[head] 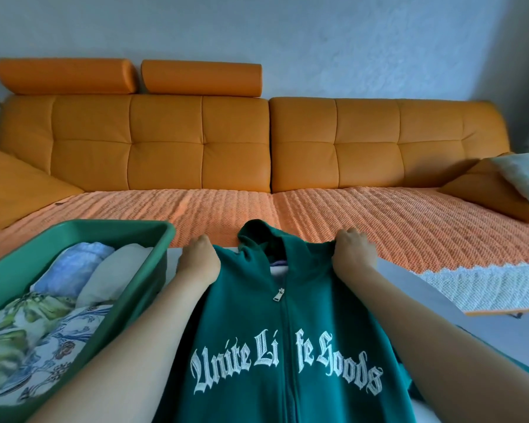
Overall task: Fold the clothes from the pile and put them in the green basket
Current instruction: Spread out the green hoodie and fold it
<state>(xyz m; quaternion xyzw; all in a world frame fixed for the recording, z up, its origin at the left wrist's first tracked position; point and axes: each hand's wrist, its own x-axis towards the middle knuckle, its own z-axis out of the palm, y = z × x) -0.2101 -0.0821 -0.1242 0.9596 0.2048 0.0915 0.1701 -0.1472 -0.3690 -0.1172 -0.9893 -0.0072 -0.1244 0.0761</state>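
Sofa: the orange sofa fills 12 o'clock, with an orange throw over its seat. I leave both alone.
Worktop: the pale worktop shows at 3 o'clock of the garment. I judge it the place to lay the garment flat.
Hoodie: the green hoodie lies front-up at 6 o'clock, zipped, with its hood toward 12 o'clock. I would draw both shoulders level and taut before folding, so that no crease gets folded in.
Basket: the green basket sits at 9 o'clock, just beside the hoodie. The folded clothes fill the part I see, so I think the fold must be compact.
Right hand: my right hand grips the shoulder at 1 o'clock, fingers curled into the fabric.
Left hand: my left hand holds the other shoulder at 11 o'clock, with cloth gathered under its fingers.
Zip pull: the zip pull hangs between the hands. I would keep it on the midline as my guide.
Pile: not in view.
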